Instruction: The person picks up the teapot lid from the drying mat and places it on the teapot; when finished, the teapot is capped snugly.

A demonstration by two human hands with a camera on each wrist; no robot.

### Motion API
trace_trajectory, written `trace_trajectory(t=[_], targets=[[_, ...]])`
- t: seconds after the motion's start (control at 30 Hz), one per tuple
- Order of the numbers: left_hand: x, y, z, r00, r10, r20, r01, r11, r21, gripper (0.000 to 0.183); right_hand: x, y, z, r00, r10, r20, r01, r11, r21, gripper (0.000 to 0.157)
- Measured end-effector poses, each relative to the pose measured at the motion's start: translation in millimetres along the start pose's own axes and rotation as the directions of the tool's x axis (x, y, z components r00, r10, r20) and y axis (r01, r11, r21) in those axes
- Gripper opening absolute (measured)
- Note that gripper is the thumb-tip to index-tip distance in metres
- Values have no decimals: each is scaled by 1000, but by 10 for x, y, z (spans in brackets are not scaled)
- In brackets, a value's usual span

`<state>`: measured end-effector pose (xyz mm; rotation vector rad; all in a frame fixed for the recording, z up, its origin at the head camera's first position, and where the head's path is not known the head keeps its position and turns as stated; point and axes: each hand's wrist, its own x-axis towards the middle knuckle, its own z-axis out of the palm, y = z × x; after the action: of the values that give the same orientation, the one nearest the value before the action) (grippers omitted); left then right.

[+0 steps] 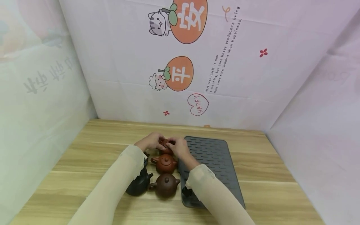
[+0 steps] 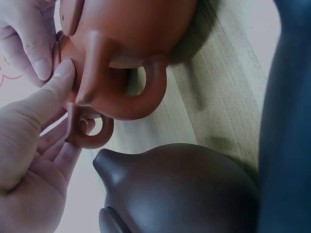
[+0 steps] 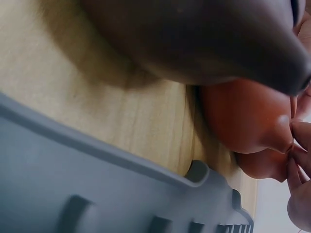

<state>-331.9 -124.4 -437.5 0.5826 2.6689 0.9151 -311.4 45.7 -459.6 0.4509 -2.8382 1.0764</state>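
Observation:
Both hands are at the farthest of several teapots, a small reddish-brown teapot [image 1: 166, 150]. My left hand [image 1: 153, 141] holds it on the handle side; in the left wrist view, the thumb [image 2: 60, 80] lies by the lid and the fingers reach behind the small looped handle [image 2: 99, 138]. From the spout side my right hand [image 1: 180, 147] grips the same teapot, with fingertips [image 3: 297, 162] at its upper edge in the right wrist view. Just nearer stands an orange-brown teapot [image 1: 165, 164], overlapping it in both wrist views.
A dark brown teapot [image 1: 166, 186] stands nearest in the row. Left of it is a black teapot [image 1: 137, 186], with another black piece partly hidden by the left sleeve [image 1: 132, 162]. A grey ridged mat [image 1: 213, 156] lies right of the row on the wooden table [image 1: 270, 193].

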Motion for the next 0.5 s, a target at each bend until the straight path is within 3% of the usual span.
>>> trace_trajectory(t=[0.3,0.5], targets=[[-3,11,6,1000,-10,9,10,999,52,45,-18,27,3,1000,1,-9,-1,1000,29,25],[-202,120,-140,1000,5,-8,-4,989,148,62,-170,120,-247,999,40,13,-41,997,68,33]])
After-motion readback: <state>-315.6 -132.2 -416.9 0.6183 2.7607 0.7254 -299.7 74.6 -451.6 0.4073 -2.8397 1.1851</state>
